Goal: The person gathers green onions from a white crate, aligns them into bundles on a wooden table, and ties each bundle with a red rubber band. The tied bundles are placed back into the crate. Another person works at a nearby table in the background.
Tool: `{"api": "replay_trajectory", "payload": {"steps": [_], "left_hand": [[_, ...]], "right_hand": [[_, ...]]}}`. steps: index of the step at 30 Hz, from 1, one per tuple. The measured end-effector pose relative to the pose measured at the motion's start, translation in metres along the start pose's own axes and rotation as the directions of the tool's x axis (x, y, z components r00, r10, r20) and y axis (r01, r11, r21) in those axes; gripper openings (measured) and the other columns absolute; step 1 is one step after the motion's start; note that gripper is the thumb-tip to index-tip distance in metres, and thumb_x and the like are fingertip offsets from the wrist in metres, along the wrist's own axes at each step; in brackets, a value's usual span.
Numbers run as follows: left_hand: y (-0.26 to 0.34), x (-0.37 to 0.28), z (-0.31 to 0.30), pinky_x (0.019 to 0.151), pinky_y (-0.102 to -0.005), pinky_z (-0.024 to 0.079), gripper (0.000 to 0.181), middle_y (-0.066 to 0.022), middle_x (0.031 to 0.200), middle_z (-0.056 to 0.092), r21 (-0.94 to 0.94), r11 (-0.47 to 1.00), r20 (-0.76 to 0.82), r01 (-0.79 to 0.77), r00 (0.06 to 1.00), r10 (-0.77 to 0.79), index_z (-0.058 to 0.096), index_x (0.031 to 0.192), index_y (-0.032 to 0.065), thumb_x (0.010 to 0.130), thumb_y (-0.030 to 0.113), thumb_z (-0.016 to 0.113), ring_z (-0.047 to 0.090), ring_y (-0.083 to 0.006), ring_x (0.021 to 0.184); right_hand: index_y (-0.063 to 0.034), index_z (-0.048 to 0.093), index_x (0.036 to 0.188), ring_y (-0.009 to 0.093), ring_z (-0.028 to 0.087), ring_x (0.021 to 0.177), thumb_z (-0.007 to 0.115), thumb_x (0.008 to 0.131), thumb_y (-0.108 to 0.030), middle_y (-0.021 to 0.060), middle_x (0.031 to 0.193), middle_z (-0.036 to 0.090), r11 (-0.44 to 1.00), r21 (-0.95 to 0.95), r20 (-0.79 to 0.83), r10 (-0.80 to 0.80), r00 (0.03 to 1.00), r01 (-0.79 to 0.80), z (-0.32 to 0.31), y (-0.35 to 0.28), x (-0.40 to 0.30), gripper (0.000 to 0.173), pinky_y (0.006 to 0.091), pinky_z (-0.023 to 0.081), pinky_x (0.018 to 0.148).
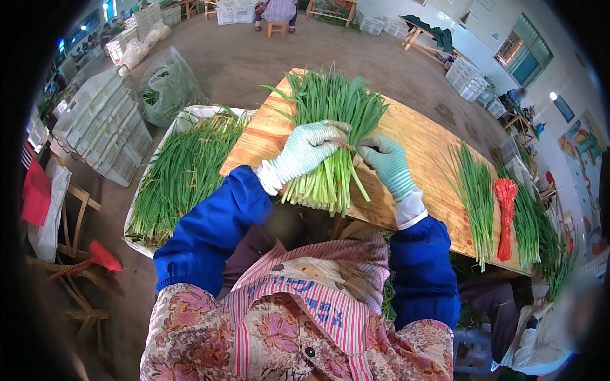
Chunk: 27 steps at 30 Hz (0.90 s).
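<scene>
A thick bunch of green leafy stalks, like garlic chives [329,176], lies across the near edge of the wooden table [419,138], pale cut ends towards me. My left hand [312,147], in a striped knitted glove, rests on the bunch's left side with its fingers round a red tie [344,145]. At the bunch's right side is my right hand [388,159], gloved alike, thumb and fingertips pinched close by the tie; whether they hold its end cannot be told. Further right on the table lie a smaller bunch [476,205] and a hank of red ties [505,216].
Left of the table stands a white crate [138,240] full of loose stalks. Stacked white crates [102,128] and a plastic bag [174,90] stand beyond it. More bunches [524,228] lie at the right end, near another person [543,333]. A seated person [279,9] is far ahead.
</scene>
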State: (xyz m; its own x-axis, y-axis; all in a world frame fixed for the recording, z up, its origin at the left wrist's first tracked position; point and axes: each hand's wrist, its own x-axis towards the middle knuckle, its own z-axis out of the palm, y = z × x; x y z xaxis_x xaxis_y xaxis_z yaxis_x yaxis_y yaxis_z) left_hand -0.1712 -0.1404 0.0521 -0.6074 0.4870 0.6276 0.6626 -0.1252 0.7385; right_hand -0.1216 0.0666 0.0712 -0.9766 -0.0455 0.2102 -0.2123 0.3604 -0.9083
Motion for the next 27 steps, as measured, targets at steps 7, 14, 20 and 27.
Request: {"api": "replay_trajectory", "payload": {"steps": [7, 14, 20, 27], "left_hand": [[-0.002, 0.001, 0.001, 0.089, -0.0304, 0.045, 0.017, -0.0146, 0.121, 0.058, 0.049, 0.998, -0.005, -0.042, 0.999, 0.042, 0.065, 0.095, 0.0007, 0.080, -0.001, 0.058, 0.058, -0.0215, 0.106], [-0.002, 0.001, -0.002, 0.087, -0.0301, 0.047, 0.018, -0.0139, 0.120, 0.059, 0.080, 0.997, -0.004, -0.021, 1.000, 0.021, 0.066, 0.096, 0.0012, 0.079, -0.002, 0.058, 0.060, -0.0204, 0.102], [-0.002, 0.002, 0.000, 0.086, -0.0295, 0.047, 0.017, -0.0142, 0.118, 0.059, 0.115, 0.992, -0.005, -0.051, 0.999, 0.052, 0.066, 0.095, 0.0009, 0.080, -0.002, 0.058, 0.060, -0.0214, 0.101], [-0.002, -0.001, 0.003, 0.085, -0.0289, 0.047, 0.017, -0.0131, 0.115, 0.061, 0.069, 0.997, -0.020, -0.028, 0.999, 0.029, 0.066, 0.095, 0.0012, 0.080, -0.002, 0.058, 0.060, -0.0206, 0.101]], "right_hand": [[0.0012, 0.062, 0.100, 0.010, 0.054, 0.066, 0.059, 0.084, -0.010, 0.0034, 0.079, 0.060, 0.981, -0.057, 0.029, 0.187, 0.982, -0.185, -0.069, -0.061, -0.075, 0.020, 0.0222, 0.045, 0.060], [-0.0016, 0.063, 0.106, 0.021, 0.062, 0.084, 0.064, 0.080, -0.016, 0.0125, 0.095, 0.065, 0.893, -0.414, 0.029, -0.182, 0.983, 0.177, -0.014, -0.013, -0.016, 0.030, 0.0307, 0.049, 0.076], [-0.0020, 0.061, 0.083, 0.014, 0.058, 0.065, 0.066, 0.078, -0.012, 0.0058, 0.072, 0.063, 0.913, -0.340, -0.006, -0.243, 0.970, 0.227, -0.011, 0.006, 0.008, 0.012, 0.0280, 0.047, 0.059], [-0.0084, 0.064, 0.109, 0.010, 0.061, 0.065, 0.066, 0.079, -0.014, 0.0045, 0.073, 0.064, 0.856, -0.381, 0.439, 0.501, 0.746, -0.350, -0.087, -0.095, -0.108, 0.030, 0.0254, 0.049, 0.058]]}}
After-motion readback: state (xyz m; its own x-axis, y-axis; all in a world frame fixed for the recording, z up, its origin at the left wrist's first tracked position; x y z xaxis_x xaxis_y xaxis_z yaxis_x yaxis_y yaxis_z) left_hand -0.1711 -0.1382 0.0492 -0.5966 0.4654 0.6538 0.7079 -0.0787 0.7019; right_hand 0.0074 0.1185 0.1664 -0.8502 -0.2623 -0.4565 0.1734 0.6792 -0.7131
